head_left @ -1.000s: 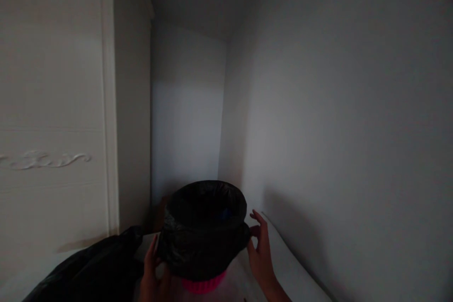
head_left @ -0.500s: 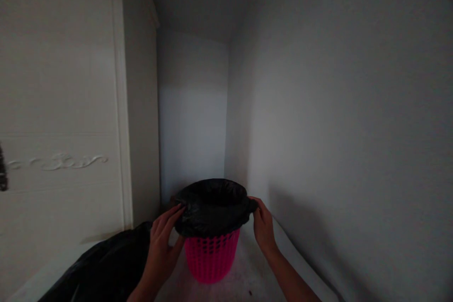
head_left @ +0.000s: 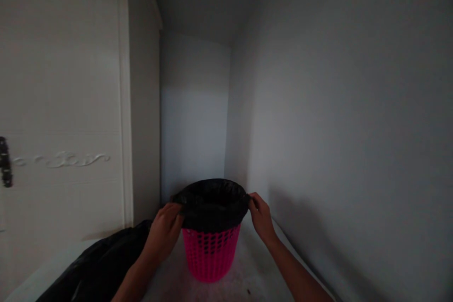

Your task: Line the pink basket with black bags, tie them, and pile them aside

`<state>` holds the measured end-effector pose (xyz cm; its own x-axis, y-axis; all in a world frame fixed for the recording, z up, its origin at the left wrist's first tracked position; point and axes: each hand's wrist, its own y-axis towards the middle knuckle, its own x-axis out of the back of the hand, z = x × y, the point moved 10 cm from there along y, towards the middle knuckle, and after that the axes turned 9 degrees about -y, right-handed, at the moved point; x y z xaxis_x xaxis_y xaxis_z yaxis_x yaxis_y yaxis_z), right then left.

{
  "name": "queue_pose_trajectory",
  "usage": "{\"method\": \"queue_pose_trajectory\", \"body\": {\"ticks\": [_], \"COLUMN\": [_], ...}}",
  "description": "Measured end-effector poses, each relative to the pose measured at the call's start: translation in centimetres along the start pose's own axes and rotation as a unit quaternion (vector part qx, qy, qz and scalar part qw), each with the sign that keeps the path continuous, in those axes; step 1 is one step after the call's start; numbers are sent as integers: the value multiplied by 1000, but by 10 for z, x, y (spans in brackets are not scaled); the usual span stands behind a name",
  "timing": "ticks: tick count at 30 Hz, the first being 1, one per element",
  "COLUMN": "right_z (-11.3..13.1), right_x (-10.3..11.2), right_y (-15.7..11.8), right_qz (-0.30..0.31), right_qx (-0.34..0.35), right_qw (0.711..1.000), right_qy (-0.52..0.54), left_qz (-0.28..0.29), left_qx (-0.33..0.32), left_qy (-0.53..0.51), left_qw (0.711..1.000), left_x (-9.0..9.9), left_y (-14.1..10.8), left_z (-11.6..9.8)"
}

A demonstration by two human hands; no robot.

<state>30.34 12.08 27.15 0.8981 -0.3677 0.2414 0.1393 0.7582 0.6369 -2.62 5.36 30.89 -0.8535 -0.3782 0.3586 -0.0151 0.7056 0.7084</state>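
A bright pink plastic basket (head_left: 211, 259) with holes in its wall stands upright in front of me. Its rim is covered by a black trash bag (head_left: 212, 219), which lines the inside and folds down over the outside. At the bag's left edge, my left hand (head_left: 166, 224) is closed on the plastic, with its fingertips partly hidden. My right hand (head_left: 261, 217) pinches the bag at the right side of the rim.
More black plastic (head_left: 102, 264) lies bunched at the lower left. The basket stands on a pale surface (head_left: 255, 269) alongside a bare wall (head_left: 336, 127). A white cabinet (head_left: 71, 80) with a dark handle (head_left: 5, 163) rises on the left.
The left fingers, spread before, have closed on the bag. My right hand has moved slightly inward, and the folded bag edge sits a little higher on the basket.
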Motion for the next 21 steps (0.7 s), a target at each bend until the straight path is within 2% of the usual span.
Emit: {"method": "queue_pose_trajectory", "body": {"ticks": [3,8,13,17,21], "right_z": [-3,-14,-42,-45,-27], "right_x": [3,1,-10,-20,-34], "right_y": [4,14,35,69,107], "right_qz": [-2,19,66,84,70], "right_qx": [-13,-56,-128,-116,-71], "right_qw": [999,998,989,989,993], "right_qy": [-34,-28,-15,-31,-59], "left_qz": [-18,-46,-70,-67,-66], "left_qx": [50,105,163,209,192], "left_qy": [-8,-71,-150,-183,-181], "left_qw": [999,991,973,958,962], "left_x": [3,7,3,-10,-17], "left_y": [6,19,9,-5,-6], "left_z": [6,26,64,89,93]}}
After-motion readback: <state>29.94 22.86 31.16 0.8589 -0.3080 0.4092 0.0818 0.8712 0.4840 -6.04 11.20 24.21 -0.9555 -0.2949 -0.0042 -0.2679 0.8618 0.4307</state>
